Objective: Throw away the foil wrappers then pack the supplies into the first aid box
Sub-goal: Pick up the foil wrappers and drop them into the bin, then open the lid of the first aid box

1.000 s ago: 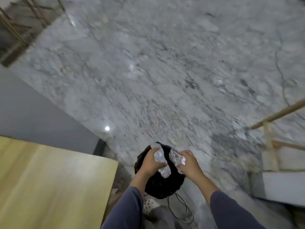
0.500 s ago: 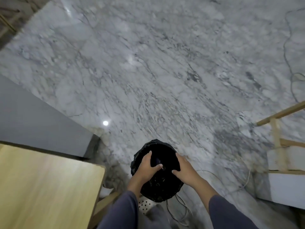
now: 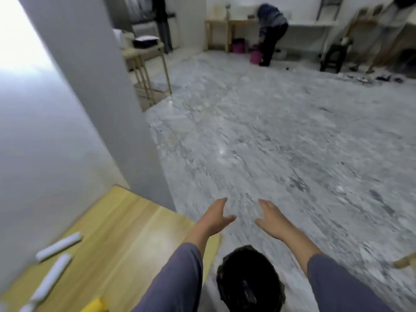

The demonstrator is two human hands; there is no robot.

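well, in the head view both hands are empty and spread: the left hand (image 3: 215, 218) and the right hand (image 3: 271, 218) hang above the marble floor (image 3: 292, 143), apart from each other. below them stands the black-lined bin (image 3: 249, 280). two white rolls (image 3: 58, 246) lie on the wooden table (image 3: 126, 239) at left, beside a yellow object (image 3: 95, 306).

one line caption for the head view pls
Both empty hands, left hand and right hand, open above a black-lined bin beside a wooden table.
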